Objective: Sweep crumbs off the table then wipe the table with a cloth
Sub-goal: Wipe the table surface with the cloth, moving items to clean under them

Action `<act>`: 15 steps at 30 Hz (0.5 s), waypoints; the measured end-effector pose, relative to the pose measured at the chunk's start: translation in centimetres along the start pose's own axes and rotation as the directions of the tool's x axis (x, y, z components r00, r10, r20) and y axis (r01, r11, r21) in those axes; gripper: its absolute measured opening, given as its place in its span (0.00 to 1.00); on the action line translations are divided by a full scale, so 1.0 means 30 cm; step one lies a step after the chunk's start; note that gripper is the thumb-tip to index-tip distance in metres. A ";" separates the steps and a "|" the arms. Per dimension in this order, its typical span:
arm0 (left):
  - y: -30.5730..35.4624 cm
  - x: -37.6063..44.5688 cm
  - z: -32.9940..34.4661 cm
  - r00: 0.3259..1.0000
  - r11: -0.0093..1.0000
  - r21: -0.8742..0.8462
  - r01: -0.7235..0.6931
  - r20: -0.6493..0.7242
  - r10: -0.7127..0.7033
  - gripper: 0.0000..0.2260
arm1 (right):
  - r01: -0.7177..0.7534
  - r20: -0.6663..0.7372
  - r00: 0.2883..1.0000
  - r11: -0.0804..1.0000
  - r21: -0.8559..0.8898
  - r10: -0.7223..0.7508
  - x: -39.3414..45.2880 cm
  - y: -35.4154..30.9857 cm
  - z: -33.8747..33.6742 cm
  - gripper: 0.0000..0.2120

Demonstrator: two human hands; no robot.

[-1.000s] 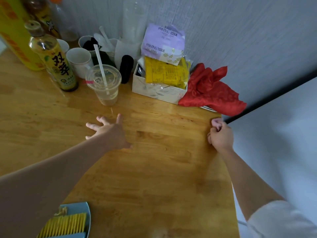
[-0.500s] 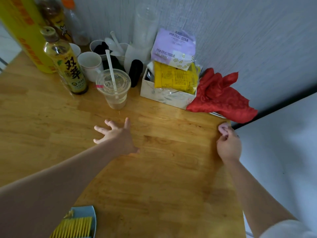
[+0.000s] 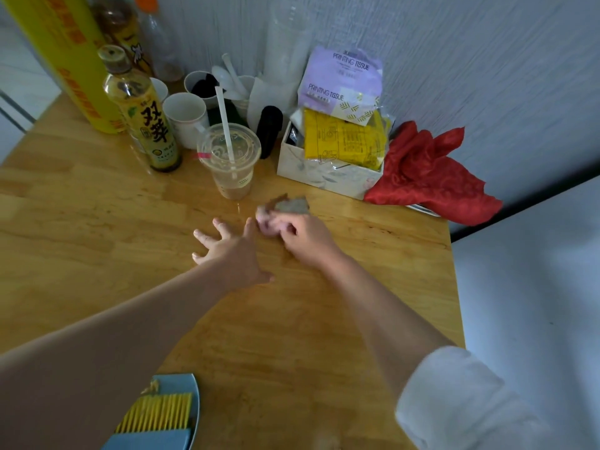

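Observation:
My right hand [image 3: 302,237] is closed on a small grey cloth [image 3: 290,204] and presses it on the wooden table [image 3: 292,336], just in front of the plastic cup. My left hand [image 3: 230,251] rests flat beside it, fingers spread, holding nothing. The two hands almost touch. A blue dustpan with a yellow-bristled brush [image 3: 159,414] lies at the table's near edge, partly under my left forearm. No crumbs are visible on the wood.
Along the wall stand a tea bottle [image 3: 143,115], a yellow carton [image 3: 65,60], white mugs [image 3: 186,113], a lidded plastic cup with a straw [image 3: 230,164], a white box of tissue packs [image 3: 328,170] and a red cloth [image 3: 428,180]. The table's right edge [image 3: 454,271] drops off.
My right hand has moved from the table's right edge leftwards to the middle, now beside my left hand, with the grey cloth showing under its fingers. My left hand has stayed in place.

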State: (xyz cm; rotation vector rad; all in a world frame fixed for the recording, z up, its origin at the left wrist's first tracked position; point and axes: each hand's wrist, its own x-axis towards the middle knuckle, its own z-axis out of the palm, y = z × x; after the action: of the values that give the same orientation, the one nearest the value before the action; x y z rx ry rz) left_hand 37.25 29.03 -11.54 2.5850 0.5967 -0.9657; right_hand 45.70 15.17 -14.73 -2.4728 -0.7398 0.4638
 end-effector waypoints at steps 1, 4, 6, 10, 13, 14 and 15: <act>-0.029 -0.008 -0.013 1.000 1.000 0.016 -0.024 0.008 0.023 0.53 | -0.023 0.038 0.999 0.999 0.038 0.021 -0.054 0.034 -0.013 0.13; -0.133 -0.014 -0.059 0.992 0.987 0.099 -0.128 0.037 0.125 0.45 | -0.148 -0.107 0.982 0.984 0.101 0.158 -0.155 0.157 -0.086 0.15; -0.191 -0.013 -0.067 0.994 0.983 0.150 -0.109 0.038 0.104 0.45 | -0.254 -0.260 0.932 0.967 0.028 0.252 -0.098 0.167 -0.104 0.16; -0.230 -0.024 -0.057 0.998 0.983 0.177 -0.055 0.052 0.047 0.45 | -0.269 -0.263 0.935 0.959 -0.083 0.239 0.055 -0.008 0.018 0.18; -0.228 -0.041 -0.062 0.997 0.970 0.230 -0.078 0.034 0.072 0.46 | -0.062 -0.145 0.988 0.997 -0.053 0.053 -0.019 -0.155 0.153 0.18; -0.233 -0.037 -0.062 0.995 0.960 0.264 -0.097 0.037 0.091 0.45 | 0.040 -0.093 0.995 0.998 -0.040 -0.043 -0.081 -0.193 0.188 0.18; -0.239 -0.029 -0.062 0.993 0.948 0.295 -0.121 0.044 0.113 0.42 | 0.134 -0.029 0.990 0.991 -0.026 -0.135 -0.154 -0.220 0.210 0.18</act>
State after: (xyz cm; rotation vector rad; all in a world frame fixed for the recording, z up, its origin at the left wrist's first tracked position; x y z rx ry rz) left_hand 34.18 35.77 -10.65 2.8250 0.3043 -1.1229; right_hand 36.49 19.58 -15.34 -2.4276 -0.8977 0.3685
